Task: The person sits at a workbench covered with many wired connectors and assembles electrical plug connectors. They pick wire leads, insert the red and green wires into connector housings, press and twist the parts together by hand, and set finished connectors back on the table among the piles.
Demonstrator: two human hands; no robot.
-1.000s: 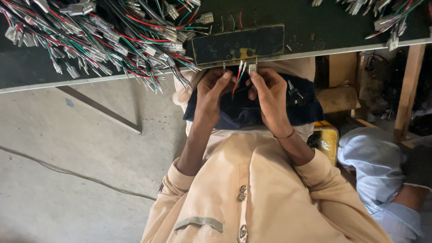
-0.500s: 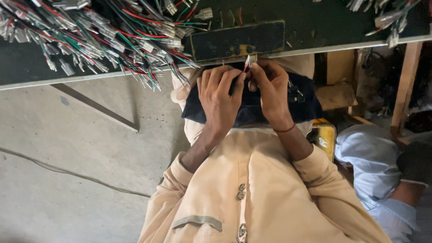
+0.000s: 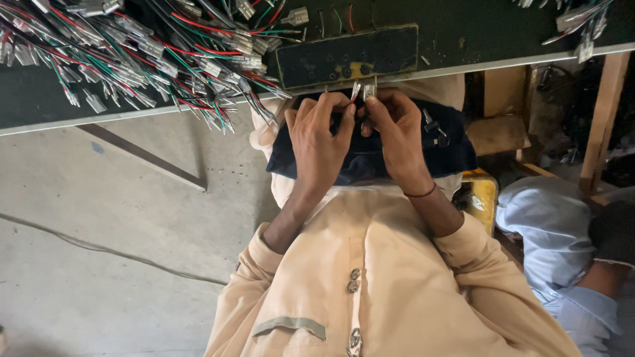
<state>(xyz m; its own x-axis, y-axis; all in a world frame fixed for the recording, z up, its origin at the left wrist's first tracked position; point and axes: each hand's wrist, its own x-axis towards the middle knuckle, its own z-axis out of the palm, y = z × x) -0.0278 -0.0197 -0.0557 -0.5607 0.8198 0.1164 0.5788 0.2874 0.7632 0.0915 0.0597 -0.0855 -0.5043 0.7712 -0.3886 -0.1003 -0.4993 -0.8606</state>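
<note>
My left hand (image 3: 321,135) and my right hand (image 3: 395,129) meet over a dark blue cloth (image 3: 370,155) on my lap, just below the edge of a dark green workbench (image 3: 463,33). Together the fingertips pinch a small white connector with metal terminals and thin wires (image 3: 362,91). Directly above it on the bench lies a dark rectangular jig plate with holes (image 3: 347,56). A large heap of red, green, black and white wire harnesses with white connectors (image 3: 132,53) covers the bench to the left of my hands.
More connectors (image 3: 582,26) lie at the bench's right end. A wooden bench leg (image 3: 598,119) stands at right. A person in a light blue shirt (image 3: 562,244) sits to my right. A yellow object (image 3: 481,198) is beside my thigh. Concrete floor (image 3: 99,231) with a thin cable lies left.
Both hands have risen from the lap cloth toward the bench edge, bringing the connector up close under the jig plate. The view has shifted slightly.
</note>
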